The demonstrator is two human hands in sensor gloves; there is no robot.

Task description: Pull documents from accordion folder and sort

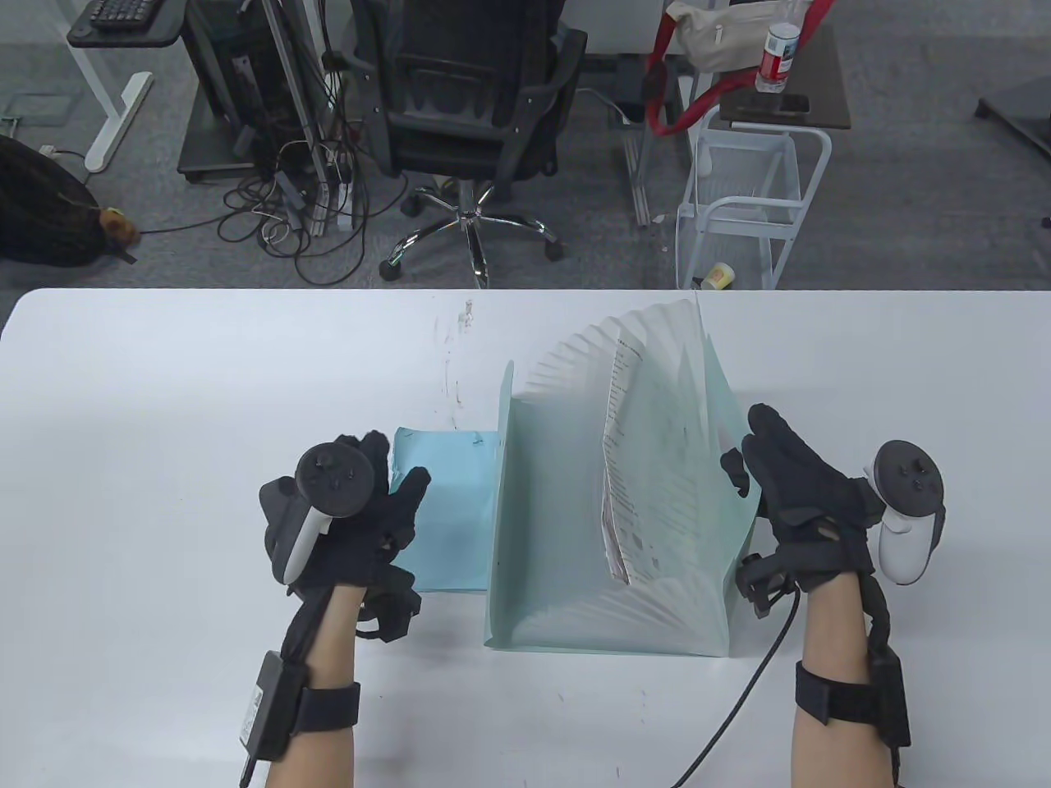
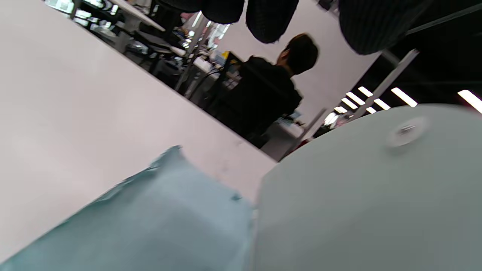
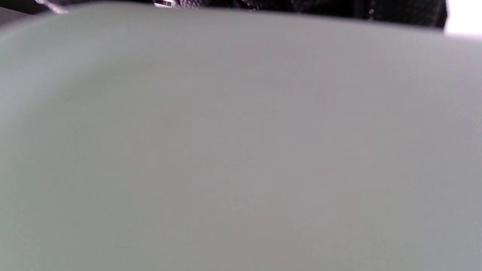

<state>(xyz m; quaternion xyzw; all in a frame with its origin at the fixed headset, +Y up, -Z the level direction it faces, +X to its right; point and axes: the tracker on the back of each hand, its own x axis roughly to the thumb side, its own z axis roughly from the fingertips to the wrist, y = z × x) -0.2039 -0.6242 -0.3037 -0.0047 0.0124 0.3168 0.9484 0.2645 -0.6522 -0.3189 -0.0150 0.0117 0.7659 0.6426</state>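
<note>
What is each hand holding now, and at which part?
The right hand grips the accordion folder at its right end panel. The left hand rests on its flat flap, holding nothing.

Folder [image 1: 673, 460]: translucent matt plastic, pale green. Sheet [image 1: 620, 460] inside: printed paper. Worktop [image 1: 164, 410]: smooth white, slight sheen. Gloves [image 1: 809, 501]: black knit cloth.

Print on document [image 1: 617, 460]: illegible.
</note>
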